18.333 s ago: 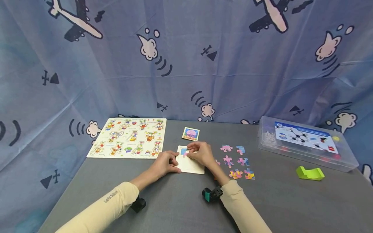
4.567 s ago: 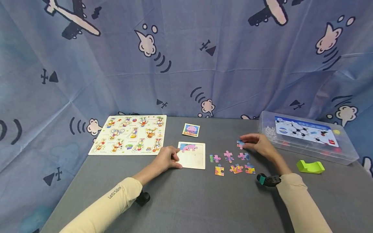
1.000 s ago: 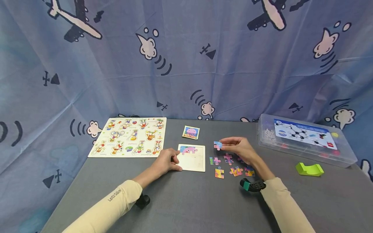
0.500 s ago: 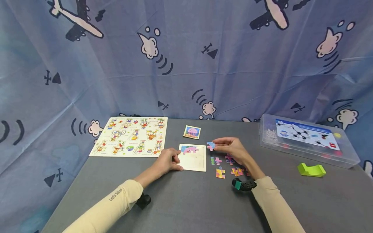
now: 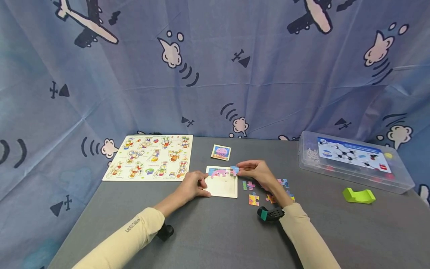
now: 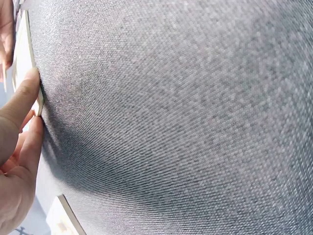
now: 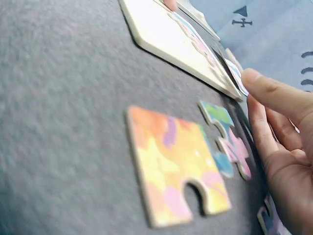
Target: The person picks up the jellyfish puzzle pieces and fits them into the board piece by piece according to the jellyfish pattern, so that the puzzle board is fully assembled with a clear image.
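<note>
My left hand [image 5: 193, 185] grips the left edge of a small pale puzzle tray [image 5: 221, 188]. In the left wrist view its thumb and a finger sit at the tray's edge [image 6: 36, 105]. Along the tray's top lie joined blue and pink puzzle pieces [image 5: 217, 173]. Between thumb and fingers, my right hand [image 5: 258, 172] pinches a blue and pink puzzle piece [image 5: 234, 170] over the tray's upper right corner. Loose pieces lie right of the tray, among them a yellow-orange piece [image 7: 171, 166] and a green and pink piece [image 5: 249, 185]; the right hand and wrist partly hide others.
A small jellyfish picture card [image 5: 221, 152] lies behind the tray. To the left is a large board with cartoon figures [image 5: 147, 158]. A clear plastic box [image 5: 356, 160] with a molecule label stands back right, a green curved block [image 5: 358, 195] in front of it.
My right hand has taken the blue and pink piece from the loose ones at right and carried it left to the tray's corner. Over the longer span, the top row gained pieces. The left hand stays.
</note>
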The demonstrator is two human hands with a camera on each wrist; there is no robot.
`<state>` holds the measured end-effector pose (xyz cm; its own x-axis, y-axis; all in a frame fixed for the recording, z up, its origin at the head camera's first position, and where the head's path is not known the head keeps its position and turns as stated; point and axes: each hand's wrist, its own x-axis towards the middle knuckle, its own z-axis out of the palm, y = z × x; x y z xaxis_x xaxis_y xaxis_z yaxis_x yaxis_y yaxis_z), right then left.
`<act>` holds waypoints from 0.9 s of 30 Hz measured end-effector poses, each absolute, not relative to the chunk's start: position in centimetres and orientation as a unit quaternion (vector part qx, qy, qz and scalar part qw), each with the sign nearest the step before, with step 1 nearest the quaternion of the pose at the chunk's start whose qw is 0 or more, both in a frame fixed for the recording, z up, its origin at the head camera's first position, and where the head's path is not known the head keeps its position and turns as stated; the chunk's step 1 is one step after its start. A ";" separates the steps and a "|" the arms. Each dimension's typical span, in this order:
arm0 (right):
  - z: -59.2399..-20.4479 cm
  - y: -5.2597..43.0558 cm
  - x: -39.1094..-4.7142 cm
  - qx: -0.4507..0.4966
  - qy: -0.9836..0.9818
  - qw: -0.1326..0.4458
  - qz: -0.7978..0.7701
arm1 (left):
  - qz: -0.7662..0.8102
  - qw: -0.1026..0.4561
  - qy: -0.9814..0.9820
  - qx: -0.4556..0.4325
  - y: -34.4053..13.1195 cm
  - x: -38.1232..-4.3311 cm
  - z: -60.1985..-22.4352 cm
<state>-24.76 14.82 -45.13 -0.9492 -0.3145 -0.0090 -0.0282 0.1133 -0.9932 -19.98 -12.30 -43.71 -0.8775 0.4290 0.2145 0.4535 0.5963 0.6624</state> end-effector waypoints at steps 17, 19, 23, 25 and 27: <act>-45.2 12.9 -24.7 -0.111 0.813 0.084 -0.566 | -0.375 0.009 -0.895 -0.242 -12.4 -19.9 -43.6; -45.1 12.8 -24.7 -0.113 0.815 0.081 -0.562 | -0.376 0.008 -0.895 -0.240 -12.4 -19.9 -43.6; -44.9 12.8 -24.7 -0.121 0.818 0.082 -0.556 | -0.376 0.010 -0.895 -0.239 -12.4 -19.9 -43.5; -44.9 12.9 -24.7 -0.128 0.818 0.084 -0.555 | -0.376 0.008 -0.896 -0.237 -12.4 -19.9 -43.5; -44.8 12.9 -24.6 -0.135 0.816 0.086 -0.556 | -0.377 0.005 -0.896 -0.236 -12.4 -19.8 -43.5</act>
